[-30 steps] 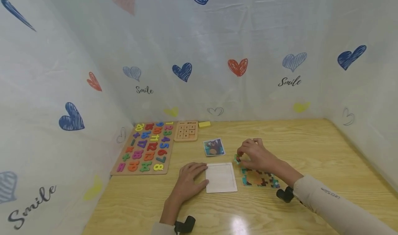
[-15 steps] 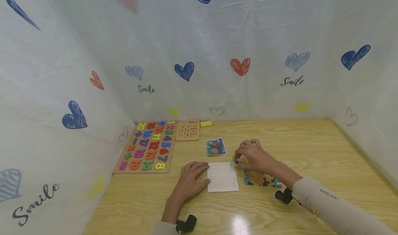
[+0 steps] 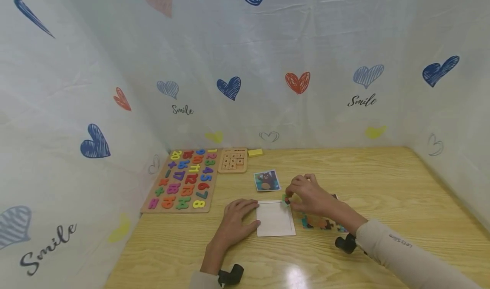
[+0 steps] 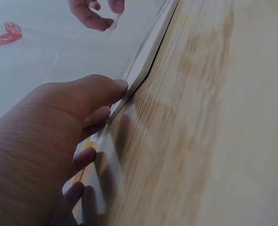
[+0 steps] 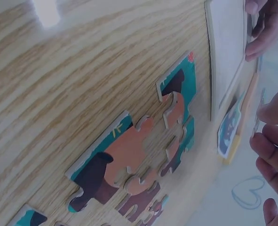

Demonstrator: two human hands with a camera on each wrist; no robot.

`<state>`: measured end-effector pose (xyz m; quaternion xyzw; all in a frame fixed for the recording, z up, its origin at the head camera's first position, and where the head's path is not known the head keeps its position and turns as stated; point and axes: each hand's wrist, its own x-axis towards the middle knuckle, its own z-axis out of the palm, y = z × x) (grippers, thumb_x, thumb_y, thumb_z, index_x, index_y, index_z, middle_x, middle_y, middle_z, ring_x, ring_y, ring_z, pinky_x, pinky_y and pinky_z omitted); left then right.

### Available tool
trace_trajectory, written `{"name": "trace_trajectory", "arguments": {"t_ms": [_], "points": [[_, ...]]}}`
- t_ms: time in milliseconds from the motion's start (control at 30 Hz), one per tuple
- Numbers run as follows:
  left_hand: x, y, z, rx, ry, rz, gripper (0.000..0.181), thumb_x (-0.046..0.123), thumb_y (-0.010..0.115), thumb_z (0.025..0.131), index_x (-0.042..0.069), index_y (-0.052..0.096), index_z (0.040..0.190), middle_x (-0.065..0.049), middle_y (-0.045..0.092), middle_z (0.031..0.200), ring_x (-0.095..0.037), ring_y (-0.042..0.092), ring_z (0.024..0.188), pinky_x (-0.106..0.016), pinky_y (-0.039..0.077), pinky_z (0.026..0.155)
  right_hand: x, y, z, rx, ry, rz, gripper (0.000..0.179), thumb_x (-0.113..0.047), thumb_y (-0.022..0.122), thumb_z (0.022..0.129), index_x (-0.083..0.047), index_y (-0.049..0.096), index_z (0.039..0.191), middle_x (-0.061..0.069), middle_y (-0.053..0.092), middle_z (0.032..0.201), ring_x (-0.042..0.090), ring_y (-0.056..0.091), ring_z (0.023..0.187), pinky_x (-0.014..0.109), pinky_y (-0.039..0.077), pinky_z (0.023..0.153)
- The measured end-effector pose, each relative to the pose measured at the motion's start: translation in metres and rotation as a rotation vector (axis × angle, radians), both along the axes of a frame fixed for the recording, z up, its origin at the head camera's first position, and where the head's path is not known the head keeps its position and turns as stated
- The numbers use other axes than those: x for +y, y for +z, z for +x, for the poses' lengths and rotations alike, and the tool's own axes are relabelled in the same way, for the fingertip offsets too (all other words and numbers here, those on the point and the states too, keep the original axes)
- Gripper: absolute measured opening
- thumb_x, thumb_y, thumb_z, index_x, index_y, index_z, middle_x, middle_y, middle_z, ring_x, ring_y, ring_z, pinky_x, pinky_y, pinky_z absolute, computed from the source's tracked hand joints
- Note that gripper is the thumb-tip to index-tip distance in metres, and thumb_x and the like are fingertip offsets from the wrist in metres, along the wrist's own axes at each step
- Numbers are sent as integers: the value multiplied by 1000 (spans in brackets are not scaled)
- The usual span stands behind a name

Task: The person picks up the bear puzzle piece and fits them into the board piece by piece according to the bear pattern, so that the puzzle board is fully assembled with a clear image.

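Pale sheeting point(image 3: 325, 123), printed with hearts and the word "Smile", behind and beside a wood-grain table point(image 3: 367, 170). One jigsaw piece point(image 3: 285, 199), green and dark, pinched between thumb and fingertips of the right hand point(image 3: 310, 195); seen nearly edge-on in the right wrist view, by the far right corner of a white board point(image 3: 275, 219). White board: flat on the table, roughly square, with a lined border. Left hand point(image 3: 237, 223): fingers extended and spread, thumb and forefinger tips at the board's left edge, well apart from the right hand. Loose pieces point(image 3: 317, 222), teal, orange and brown: just right of the board, partly beneath the right forearm, lying flat with gaps between some of them. One picture card point(image 3: 267, 181), a dark bear on blue-green, just beyond the board. Farther left, one number board point(image 3: 191, 209) with coloured numerals and arithmetic signs; beside it, one wooden sliding puzzle point(image 3: 242, 169), tiles 1 to 8; next to that, one yellow block point(image 3: 255, 152). Worn: light sleeves point(image 3: 405, 250), and a black device point(image 3: 231, 275) at each wrist.
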<state>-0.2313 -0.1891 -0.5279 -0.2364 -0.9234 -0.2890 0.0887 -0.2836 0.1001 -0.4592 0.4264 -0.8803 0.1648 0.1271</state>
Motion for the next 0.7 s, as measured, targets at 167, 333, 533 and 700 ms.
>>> {"name": "trace_trajectory", "arguments": {"t_ms": [167, 333, 533, 700], "points": [[0, 1, 0, -8, 1, 4, 47, 37, 71, 91, 20, 65, 134, 6, 57, 140, -25, 43, 134, -53, 27, 112, -4, -1, 1, -5, 0, 5, 16, -14, 81, 81, -17, 70, 93, -5, 65, 95, 22, 55, 104, 58, 34, 93], [0, 1, 0, 5, 1, -6, 48, 36, 71, 90, 19, 64, 134, 6, 57, 140, -26, 44, 133, -54, 28, 112, -8, -3, 0, 8, 26, -8, 18, -13, 82, 79, -16, 70, 92, -5, 64, 93, 21, 54, 102, 56, 34, 90], [0, 0, -1, 16, 0, -24, 48, 38, 70, 91, 19, 64, 135, 6, 57, 140, -26, 44, 132, -54, 29, 111, -14, -6, 0, -18, 34, -6, 18, -12, 81, 78, -16, 70, 93, -6, 64, 92, 21, 55, 102, 61, 35, 93], [0, 1, -1, -10, 10, -33, 48, 41, 69, 91, 22, 64, 135, 8, 56, 141, -23, 43, 134, -52, 27, 113, -19, -7, 0, -29, 27, 12, 17, -14, 80, 79, -17, 70, 91, -6, 63, 91, 21, 54, 102, 61, 35, 93]]}}
